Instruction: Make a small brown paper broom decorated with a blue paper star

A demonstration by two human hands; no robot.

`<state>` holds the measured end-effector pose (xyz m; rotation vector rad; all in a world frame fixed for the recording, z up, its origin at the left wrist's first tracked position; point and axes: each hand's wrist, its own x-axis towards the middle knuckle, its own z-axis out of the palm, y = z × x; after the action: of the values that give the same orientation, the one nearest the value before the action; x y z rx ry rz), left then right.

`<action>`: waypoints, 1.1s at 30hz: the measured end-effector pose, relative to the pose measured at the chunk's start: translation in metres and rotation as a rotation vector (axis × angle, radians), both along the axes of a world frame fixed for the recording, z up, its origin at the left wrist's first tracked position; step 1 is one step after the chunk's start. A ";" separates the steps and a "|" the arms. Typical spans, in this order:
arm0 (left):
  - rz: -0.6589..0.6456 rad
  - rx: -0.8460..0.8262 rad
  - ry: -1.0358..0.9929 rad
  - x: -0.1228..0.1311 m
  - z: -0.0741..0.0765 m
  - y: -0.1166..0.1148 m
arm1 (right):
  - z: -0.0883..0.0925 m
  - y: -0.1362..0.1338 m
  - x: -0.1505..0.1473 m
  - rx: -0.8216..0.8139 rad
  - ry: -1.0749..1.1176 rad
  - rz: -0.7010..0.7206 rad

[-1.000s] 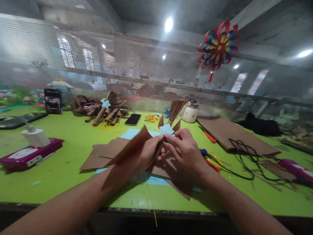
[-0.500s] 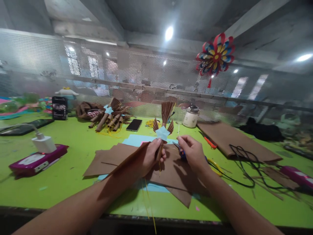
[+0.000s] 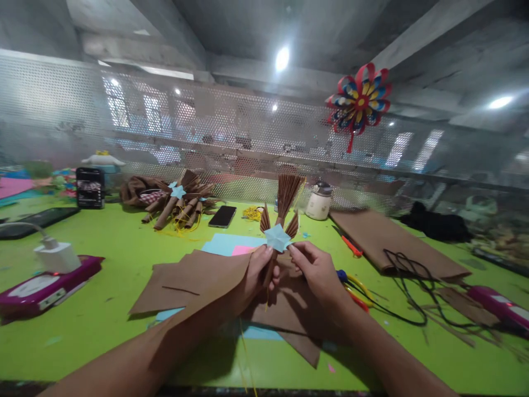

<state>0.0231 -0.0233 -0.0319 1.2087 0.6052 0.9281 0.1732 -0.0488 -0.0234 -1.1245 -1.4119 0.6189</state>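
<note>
Upright in my left hand (image 3: 253,275) is a brown paper craft (image 3: 286,194), with a pleated fan at its top, two small pleated wings and a rolled stem. My left fingers wrap round the stem, and yellow thread hangs below. A light blue paper star (image 3: 276,237) sits on the craft's front. My right hand (image 3: 317,270) pinches the star's right point between thumb and index finger. Below both hands lie brown paper sheets (image 3: 182,281) and light blue paper (image 3: 223,243). Scissors with blue and yellow handles (image 3: 361,286) lie beside my right wrist, partly hidden.
Finished-looking rolled paper crafts (image 3: 169,212) lie at the back left, near a phone (image 3: 222,216). A purple power strip (image 3: 49,286) is at left. An orange cutter (image 3: 351,246), folded brown paper (image 3: 392,242), a black cable (image 3: 407,275) and a white jar (image 3: 319,203) occupy the right.
My right hand has moved left to the star and now pinches its point. The thin pale strip that stood at its fingertips no longer shows. The view has shifted slightly.
</note>
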 end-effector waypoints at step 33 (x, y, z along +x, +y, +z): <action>-0.162 -0.034 -0.058 -0.003 0.001 0.008 | 0.011 0.010 0.045 -0.052 -0.119 -0.226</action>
<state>0.0197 -0.0150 -0.0308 1.1781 0.4685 0.8101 0.2178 -0.0384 -0.0125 -1.3595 -1.3507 0.4349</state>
